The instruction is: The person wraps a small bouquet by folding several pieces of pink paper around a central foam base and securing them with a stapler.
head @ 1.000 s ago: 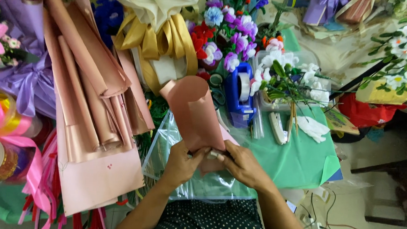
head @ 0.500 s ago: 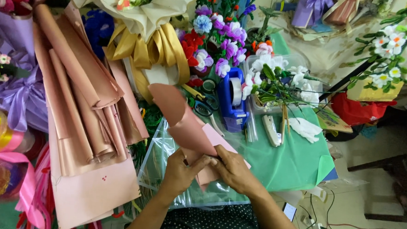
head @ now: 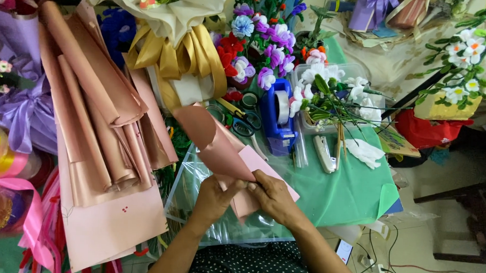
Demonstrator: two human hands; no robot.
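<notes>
Head view showed a pink paper cone [head: 213,146] held low over a clear plastic sheet [head: 197,215], just in front of the blue tape dispenser [head: 278,119]. The cone's narrow end was pinched by both hands: the left hand [head: 214,197] was closed around the lower fold, and the right hand [head: 273,197] was pressed against it from the other side, fingers clenched on the overlapping edge. The wide mouth of the cone was tilted up and away, toward the gold ribbon bow [head: 175,59] left of the dispenser. Scissors [head: 243,123] lay just left of the dispenser, a white stapler [head: 324,154] just right of it on the green cloth [head: 354,189]. A stack of rolled pink wrapping sheets [head: 103,126] was leaned well to the left.

Several risks could be judged. The roll seemed held only by finger pressure, so it would likely spring open if either grip were eased before the seam was fixed. A hard pinch could crease the stiff paper visibly. The slick plastic beneath could let the tip slide, and the raised mouth could be caught on the nearby bow.
</notes>
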